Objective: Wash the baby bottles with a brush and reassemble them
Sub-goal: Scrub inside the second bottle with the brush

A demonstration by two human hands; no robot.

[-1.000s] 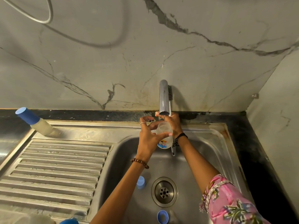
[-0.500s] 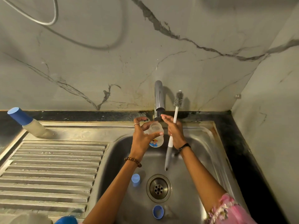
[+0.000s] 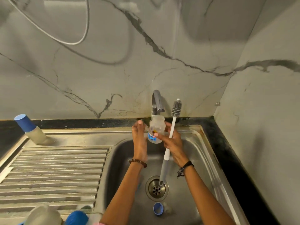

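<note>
your right hand [image 3: 174, 142] grips the brush [image 3: 170, 137] with clenched fingers, bristles up beside the tap [image 3: 156, 103], handle hanging down over the drain [image 3: 156, 189], while its thumb and fingertips also touch the clear bottle [image 3: 155, 132] held mouth-up right under the spout; your left hand [image 3: 139, 138] sits against the bottle's left side, blurred, so you cannot tell whether its fingers grasp it. a blue cap [image 3: 158, 208] lies in the sink [image 3: 204, 153] near the drain; a blue-capped bottle [image 3: 30, 129] leans at the far left corner of the drainboard [image 3: 53, 172]; more blue and white parts [image 3: 56, 215] sit at the near edge.
</note>
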